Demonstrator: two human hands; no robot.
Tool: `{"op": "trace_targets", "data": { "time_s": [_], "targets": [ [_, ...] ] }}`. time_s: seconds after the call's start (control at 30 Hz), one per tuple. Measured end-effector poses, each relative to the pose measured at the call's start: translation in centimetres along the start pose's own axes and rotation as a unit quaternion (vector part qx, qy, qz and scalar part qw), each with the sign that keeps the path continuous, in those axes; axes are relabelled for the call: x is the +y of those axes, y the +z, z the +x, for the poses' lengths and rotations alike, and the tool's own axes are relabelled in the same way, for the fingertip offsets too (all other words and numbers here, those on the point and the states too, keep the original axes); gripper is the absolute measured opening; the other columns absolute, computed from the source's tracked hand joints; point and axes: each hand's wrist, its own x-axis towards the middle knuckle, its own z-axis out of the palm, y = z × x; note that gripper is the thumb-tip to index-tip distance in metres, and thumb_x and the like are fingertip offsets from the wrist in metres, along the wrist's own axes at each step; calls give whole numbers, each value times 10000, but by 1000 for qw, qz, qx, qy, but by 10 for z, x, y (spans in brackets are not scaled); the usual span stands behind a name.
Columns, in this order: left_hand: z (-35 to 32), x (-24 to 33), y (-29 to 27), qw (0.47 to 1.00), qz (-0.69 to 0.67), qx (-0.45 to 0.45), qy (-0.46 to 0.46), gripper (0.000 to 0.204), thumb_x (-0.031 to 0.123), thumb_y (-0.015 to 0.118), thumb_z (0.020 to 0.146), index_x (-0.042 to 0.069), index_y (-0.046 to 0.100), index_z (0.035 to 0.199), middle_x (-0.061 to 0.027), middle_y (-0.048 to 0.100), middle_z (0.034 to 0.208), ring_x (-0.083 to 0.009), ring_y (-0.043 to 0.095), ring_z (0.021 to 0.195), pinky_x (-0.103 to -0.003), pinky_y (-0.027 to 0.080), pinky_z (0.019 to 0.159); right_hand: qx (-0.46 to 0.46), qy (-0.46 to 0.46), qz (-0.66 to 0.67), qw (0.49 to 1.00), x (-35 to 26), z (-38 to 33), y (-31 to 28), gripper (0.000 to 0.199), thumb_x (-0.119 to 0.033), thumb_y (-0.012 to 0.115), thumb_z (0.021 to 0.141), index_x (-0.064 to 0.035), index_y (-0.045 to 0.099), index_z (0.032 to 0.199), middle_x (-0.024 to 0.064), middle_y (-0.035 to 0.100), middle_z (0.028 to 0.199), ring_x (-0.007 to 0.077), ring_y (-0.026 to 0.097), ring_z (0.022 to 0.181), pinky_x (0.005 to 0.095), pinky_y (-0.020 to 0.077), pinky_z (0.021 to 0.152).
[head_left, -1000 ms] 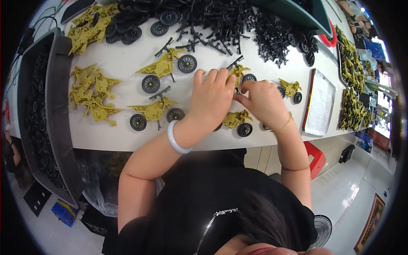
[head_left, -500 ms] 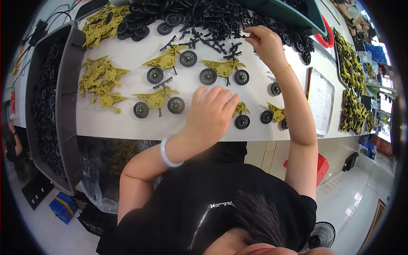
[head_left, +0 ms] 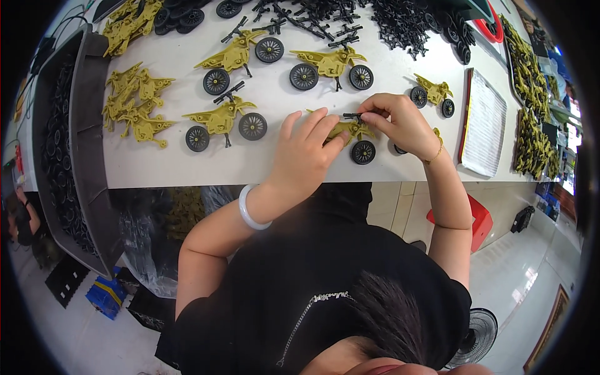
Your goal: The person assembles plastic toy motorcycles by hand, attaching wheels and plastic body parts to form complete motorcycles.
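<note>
A yellow toy motorcycle (head_left: pixel 357 132) with black wheels lies on the table in front of me, partly hidden by both hands. Spread over its left side are the fingers of my left hand (head_left: pixel 306 150), which covers the other wheel; whether they press on it is hard to see. My right hand (head_left: pixel 400 122) pinches a small black handlebar (head_left: pixel 351 116) at the front top of this yellow body. Beyond and to the left lie more toy motorcycles, one (head_left: pixel 328 62) just past my hands and another (head_left: pixel 220 119) left of my left hand.
Loose yellow bodies (head_left: pixel 134 106) lie at the left, beside a grey bin (head_left: pixel 94 125) of black wheels. A heap of black handlebars (head_left: pixel 400 28) is at the back. At the right are a smaller yellow motorcycle (head_left: pixel 432 89) and a white sheet (head_left: pixel 484 125).
My right hand has come from the black heap at the back down to the motorcycle by my left hand, with the handlebar in its fingers. My left hand stays over that motorcycle. The view has shifted slightly.
</note>
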Motion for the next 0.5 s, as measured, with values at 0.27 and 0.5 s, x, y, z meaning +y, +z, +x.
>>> {"op": "trace_targets", "data": {
  "time_s": [0.27,0.5],
  "targets": [
    [4,-1,1,999,-48,6,-19,173,134,596,806,125,696,947,-31,563,1072,-196,496,1107,-427,335,945,21,-102,-107,989,-2,3,-3,85,-51,628,789,-4,656,854,133,631,738,275,612,677,333,490,643],
    [8,1,-2,995,-90,27,-19,136,141,643,780,124,693,905,-14,567,1034,-184,524,1038,-383,348,886,12,-41,-58,997,4,4,-4,117,-69,629,782,-18,667,880,137,651,792,309,618,726,357,501,682]
  ]
}}
